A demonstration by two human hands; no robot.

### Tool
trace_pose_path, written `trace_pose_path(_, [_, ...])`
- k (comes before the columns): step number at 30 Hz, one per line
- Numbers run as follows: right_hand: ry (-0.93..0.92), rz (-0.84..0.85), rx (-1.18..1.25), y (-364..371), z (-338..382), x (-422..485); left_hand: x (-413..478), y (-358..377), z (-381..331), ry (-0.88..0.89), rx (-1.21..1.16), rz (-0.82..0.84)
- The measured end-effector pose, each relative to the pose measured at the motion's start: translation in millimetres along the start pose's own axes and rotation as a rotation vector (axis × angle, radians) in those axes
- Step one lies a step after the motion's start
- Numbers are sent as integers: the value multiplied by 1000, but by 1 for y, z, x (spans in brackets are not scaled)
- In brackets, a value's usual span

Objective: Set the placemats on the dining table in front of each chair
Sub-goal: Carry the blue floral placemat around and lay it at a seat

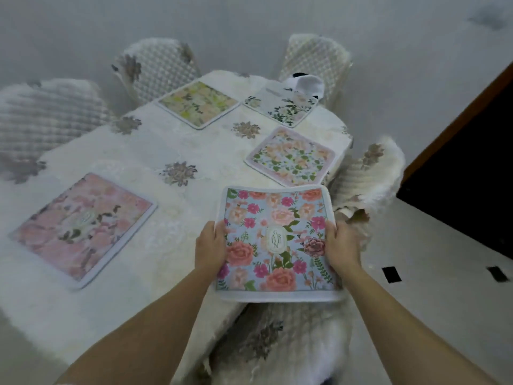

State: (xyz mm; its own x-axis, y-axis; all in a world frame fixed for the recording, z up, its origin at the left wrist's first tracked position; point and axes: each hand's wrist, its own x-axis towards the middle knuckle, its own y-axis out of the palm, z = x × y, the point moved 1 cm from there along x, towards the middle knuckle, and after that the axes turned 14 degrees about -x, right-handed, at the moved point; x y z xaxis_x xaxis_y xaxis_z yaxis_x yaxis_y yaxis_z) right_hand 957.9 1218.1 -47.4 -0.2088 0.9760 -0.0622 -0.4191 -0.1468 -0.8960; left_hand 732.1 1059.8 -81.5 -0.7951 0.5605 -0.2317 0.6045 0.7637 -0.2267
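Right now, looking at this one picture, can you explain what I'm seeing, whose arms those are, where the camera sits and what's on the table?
There is no machine here. A person wears one camera on the head, looking forward and down, so the two bare arms are theirs. The left hand and right hand grip the side edges of a blue mat, held at the near corner of the table. Four floral mats lie on the cloth: a pink mat, a yellow mat, a white mat and a peach mat. Covered chairs stand around it.

Crumpled white cloth (308, 84) far off, dark doorway (460, 195) at right
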Motion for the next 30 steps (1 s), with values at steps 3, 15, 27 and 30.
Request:
trace_pose_path(3, [-137,114,-20,33,29,24,0,-25,20,-58,-18,-155])
trace_pose_path(15, [-586,491,-100,137,106,76,-27,-53,66,-224,-74,-595])
trace_pose_path(27, [-705,684,-189,189,128,94,-47,-61,117,-409,-379,-722])
trace_pose_path(30, [-721,691,-203,191,128,97,-46,-60,116,-395,-328,-764])
